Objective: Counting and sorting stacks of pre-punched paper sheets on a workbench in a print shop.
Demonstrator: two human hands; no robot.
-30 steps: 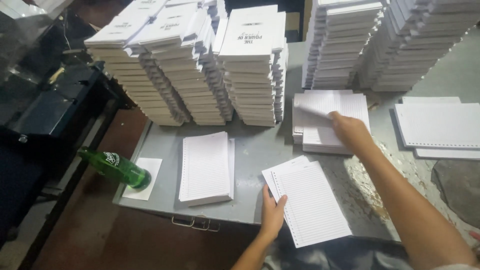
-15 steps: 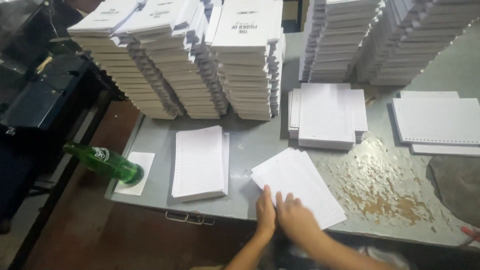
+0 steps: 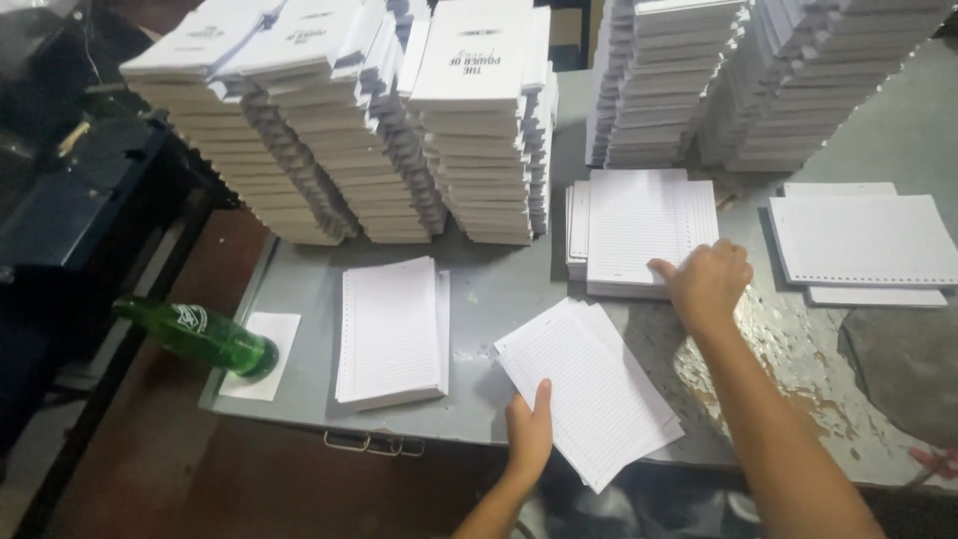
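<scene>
My left hand (image 3: pixel 528 432) lies flat on the near left edge of a small fanned stack of ruled white sheets (image 3: pixel 599 384) at the front of the grey metal table (image 3: pixel 499 279). My right hand (image 3: pixel 707 282) reaches out to the low pile of ruled sheets (image 3: pixel 639 225) in the middle of the table, fingers curled over its near right corner. Whether it pinches a sheet I cannot tell.
Tall stacks of white booklets (image 3: pixel 469 130) fill the back of the table, with more stacks (image 3: pixel 758 70) at the right. A stack of punched sheets (image 3: pixel 391 329) lies left, another pile (image 3: pixel 863 240) right. A green glass bottle (image 3: pixel 200 334) stands on a paper square at the left corner.
My right hand has gone from the front fanned sheets, where it was beside my left hand, back out to the middle pile. My left hand stayed on the front sheets.
</scene>
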